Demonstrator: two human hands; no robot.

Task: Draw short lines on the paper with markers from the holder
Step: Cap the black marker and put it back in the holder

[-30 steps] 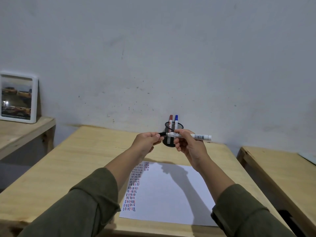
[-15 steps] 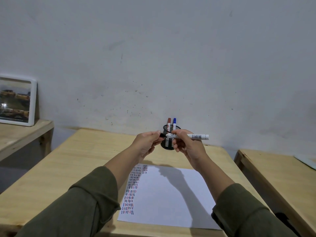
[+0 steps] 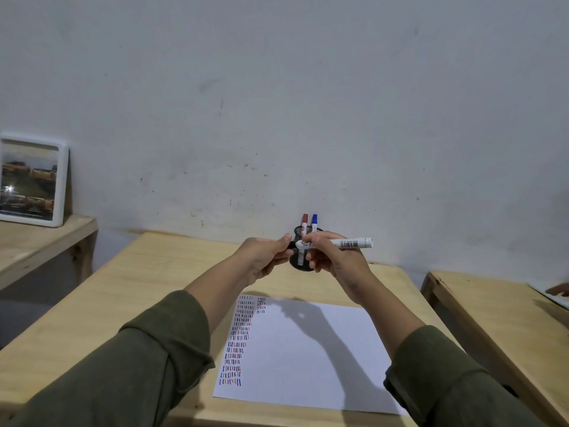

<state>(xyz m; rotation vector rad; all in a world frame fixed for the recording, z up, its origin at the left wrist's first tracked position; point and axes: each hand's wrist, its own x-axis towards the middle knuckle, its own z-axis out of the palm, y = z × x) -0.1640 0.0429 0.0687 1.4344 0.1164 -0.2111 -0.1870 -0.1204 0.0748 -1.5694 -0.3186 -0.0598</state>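
Observation:
I hold a white marker (image 3: 348,243) level in front of me, above the table. My right hand (image 3: 332,260) grips its barrel, and my left hand (image 3: 264,257) pinches its black cap end (image 3: 292,244). Right behind my hands stands the black mesh holder (image 3: 303,262), with a red-capped marker (image 3: 304,220) and a blue-capped marker (image 3: 314,220) upright in it. A white paper (image 3: 308,349) lies on the wooden table (image 3: 123,303) below my arms. Columns of short red, blue and black lines fill the paper's left edge.
A white-framed picture (image 3: 30,180) leans on the wall on a side shelf at the left. A second wooden table (image 3: 498,322) stands at the right, where another person's fingers (image 3: 558,289) touch a sheet at the frame edge.
My hands have stayed together on the marker in front of the holder. The view has shifted slightly; nothing else has visibly moved.

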